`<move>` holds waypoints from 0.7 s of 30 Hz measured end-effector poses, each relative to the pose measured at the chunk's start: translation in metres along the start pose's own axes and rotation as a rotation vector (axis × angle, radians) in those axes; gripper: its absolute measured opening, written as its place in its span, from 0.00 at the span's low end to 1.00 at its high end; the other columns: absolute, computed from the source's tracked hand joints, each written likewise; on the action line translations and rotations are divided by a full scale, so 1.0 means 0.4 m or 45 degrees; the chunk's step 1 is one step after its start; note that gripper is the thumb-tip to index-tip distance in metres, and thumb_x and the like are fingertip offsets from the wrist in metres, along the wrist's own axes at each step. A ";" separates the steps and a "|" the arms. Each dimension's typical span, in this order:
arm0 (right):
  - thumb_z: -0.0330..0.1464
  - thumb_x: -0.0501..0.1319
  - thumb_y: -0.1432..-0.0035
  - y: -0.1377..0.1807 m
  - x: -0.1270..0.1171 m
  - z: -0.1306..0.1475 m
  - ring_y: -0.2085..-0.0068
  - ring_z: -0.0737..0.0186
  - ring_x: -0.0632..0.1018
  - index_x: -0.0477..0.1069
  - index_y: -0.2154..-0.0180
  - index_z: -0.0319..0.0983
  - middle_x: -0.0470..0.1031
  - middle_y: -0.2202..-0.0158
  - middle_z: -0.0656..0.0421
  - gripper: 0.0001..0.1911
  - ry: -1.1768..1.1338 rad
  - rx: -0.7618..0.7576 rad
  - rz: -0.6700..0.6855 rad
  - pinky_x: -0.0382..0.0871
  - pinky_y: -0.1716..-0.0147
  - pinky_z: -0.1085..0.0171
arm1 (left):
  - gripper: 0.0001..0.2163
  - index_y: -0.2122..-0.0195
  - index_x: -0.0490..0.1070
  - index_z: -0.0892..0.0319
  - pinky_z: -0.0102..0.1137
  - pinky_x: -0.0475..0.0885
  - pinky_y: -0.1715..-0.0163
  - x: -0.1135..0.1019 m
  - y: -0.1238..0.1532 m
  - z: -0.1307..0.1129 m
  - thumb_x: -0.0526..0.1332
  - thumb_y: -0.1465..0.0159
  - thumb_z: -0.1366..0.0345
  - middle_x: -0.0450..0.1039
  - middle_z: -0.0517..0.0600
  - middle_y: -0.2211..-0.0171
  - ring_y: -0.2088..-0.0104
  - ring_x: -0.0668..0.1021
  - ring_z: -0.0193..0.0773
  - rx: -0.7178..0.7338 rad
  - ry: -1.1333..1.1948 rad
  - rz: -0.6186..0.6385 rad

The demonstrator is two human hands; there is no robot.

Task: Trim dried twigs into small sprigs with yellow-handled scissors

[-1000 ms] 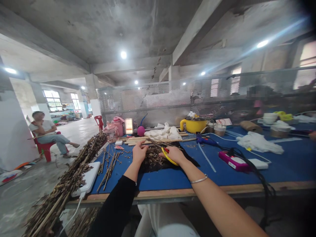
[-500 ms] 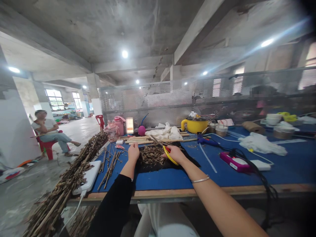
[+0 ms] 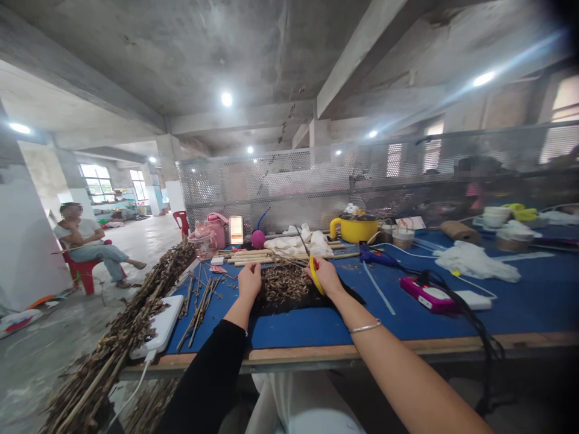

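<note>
My right hand (image 3: 329, 278) is closed around yellow-handled scissors (image 3: 315, 277); their blades point up and away over the far side of the pile. My left hand (image 3: 249, 281) is closed in a pinch at the pile's left edge, on what looks like a thin dried stalk, mostly hidden by the fingers. Between both hands lies a heap of brown dried plant bits (image 3: 284, 283) on a black cloth (image 3: 283, 306). Several cut dried stalks (image 3: 203, 310) lie on the blue table left of my left hand.
A long bundle of dried stalks (image 3: 122, 325) hangs over the left table edge beside a white power strip (image 3: 165, 328). Behind are wooden sticks (image 3: 248, 259), white cloth (image 3: 316, 242) and a yellow pot (image 3: 357, 230). A blue glue gun (image 3: 380, 256) and purple socket (image 3: 425, 295) lie right. A person (image 3: 85, 247) sits left.
My right hand has turned the scissors, so their blades point more steeply upward. My left hand has moved slightly right and nearer the pile.
</note>
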State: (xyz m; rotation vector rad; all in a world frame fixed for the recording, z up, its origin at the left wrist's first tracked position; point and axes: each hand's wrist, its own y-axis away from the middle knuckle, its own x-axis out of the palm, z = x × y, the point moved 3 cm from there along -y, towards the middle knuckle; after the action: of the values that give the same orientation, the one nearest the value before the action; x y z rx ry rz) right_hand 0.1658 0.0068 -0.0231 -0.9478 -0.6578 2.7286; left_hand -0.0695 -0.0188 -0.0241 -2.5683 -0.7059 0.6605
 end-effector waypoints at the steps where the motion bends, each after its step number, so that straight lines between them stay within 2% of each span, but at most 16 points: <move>1: 0.32 0.58 0.57 -0.001 0.001 -0.002 0.71 0.64 0.73 0.67 0.70 0.37 0.73 0.74 0.58 0.09 -0.061 0.011 -0.007 0.63 0.71 0.69 | 0.09 0.68 0.73 0.62 0.33 0.65 0.59 0.000 0.002 -0.004 0.56 0.43 0.65 0.75 0.57 0.68 0.64 0.74 0.42 0.020 0.011 -0.022; 5: 0.36 0.59 0.59 0.003 0.007 0.008 0.75 0.65 0.72 0.64 0.74 0.38 0.70 0.79 0.61 0.10 -0.280 0.013 0.020 0.64 0.73 0.68 | 0.10 0.65 0.73 0.62 0.33 0.65 0.58 0.011 0.007 -0.019 0.56 0.43 0.63 0.74 0.56 0.67 0.64 0.74 0.40 0.076 0.084 -0.040; 7: 0.37 0.60 0.61 0.009 0.007 0.019 0.76 0.65 0.71 0.63 0.75 0.38 0.69 0.80 0.62 0.11 -0.315 0.003 0.050 0.64 0.73 0.67 | 0.14 0.59 0.71 0.64 0.32 0.66 0.59 0.014 0.005 -0.019 0.55 0.42 0.61 0.74 0.57 0.65 0.64 0.74 0.39 0.031 0.159 -0.071; 9: 0.38 0.60 0.61 0.014 0.008 0.028 0.76 0.66 0.71 0.62 0.76 0.39 0.69 0.80 0.63 0.11 -0.332 -0.010 0.101 0.64 0.73 0.67 | 0.20 0.51 0.65 0.65 0.30 0.67 0.63 0.018 0.001 -0.015 0.55 0.42 0.59 0.72 0.58 0.61 0.67 0.74 0.36 -0.040 0.287 -0.074; 11: 0.39 0.60 0.61 0.018 0.013 0.033 0.76 0.66 0.70 0.61 0.76 0.39 0.68 0.80 0.63 0.12 -0.377 -0.026 0.158 0.64 0.73 0.67 | 0.25 0.46 0.59 0.64 0.27 0.68 0.69 0.026 -0.004 -0.014 0.55 0.42 0.57 0.70 0.58 0.58 0.73 0.73 0.32 -0.096 0.448 0.000; 13: 0.39 0.60 0.61 0.022 0.022 0.036 0.76 0.66 0.70 0.60 0.76 0.39 0.68 0.79 0.63 0.13 -0.446 -0.038 0.231 0.65 0.73 0.67 | 0.29 0.43 0.54 0.63 0.24 0.66 0.77 0.035 -0.005 -0.018 0.57 0.43 0.57 0.71 0.56 0.61 0.78 0.70 0.28 -0.127 0.577 0.109; 15: 0.39 0.60 0.62 0.026 0.031 0.037 0.76 0.66 0.71 0.59 0.76 0.39 0.68 0.79 0.63 0.13 -0.513 -0.045 0.298 0.65 0.73 0.67 | 0.31 0.42 0.52 0.63 0.22 0.62 0.82 0.042 -0.005 -0.021 0.59 0.44 0.59 0.73 0.52 0.68 0.82 0.68 0.26 -0.160 0.646 0.168; 18: 0.39 0.61 0.63 0.028 0.035 0.037 0.78 0.67 0.69 0.58 0.76 0.39 0.66 0.80 0.65 0.14 -0.588 -0.027 0.331 0.64 0.76 0.67 | 0.27 0.43 0.55 0.64 0.21 0.59 0.85 0.040 -0.007 -0.017 0.58 0.43 0.61 0.71 0.49 0.75 0.83 0.66 0.25 -0.211 0.676 0.138; 21: 0.40 0.61 0.64 0.028 0.028 0.038 0.80 0.69 0.67 0.58 0.76 0.40 0.63 0.83 0.67 0.15 -0.623 0.009 0.306 0.61 0.79 0.68 | 0.19 0.51 0.65 0.65 0.21 0.60 0.84 0.029 -0.012 -0.004 0.57 0.43 0.63 0.71 0.49 0.76 0.82 0.68 0.27 -0.225 0.649 0.073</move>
State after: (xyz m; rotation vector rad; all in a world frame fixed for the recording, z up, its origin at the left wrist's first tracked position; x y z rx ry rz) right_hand 0.1474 -0.0052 -0.0238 -0.3663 -0.6385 3.2083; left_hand -0.0618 -0.0088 -0.0243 -2.7548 -0.5345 -0.0569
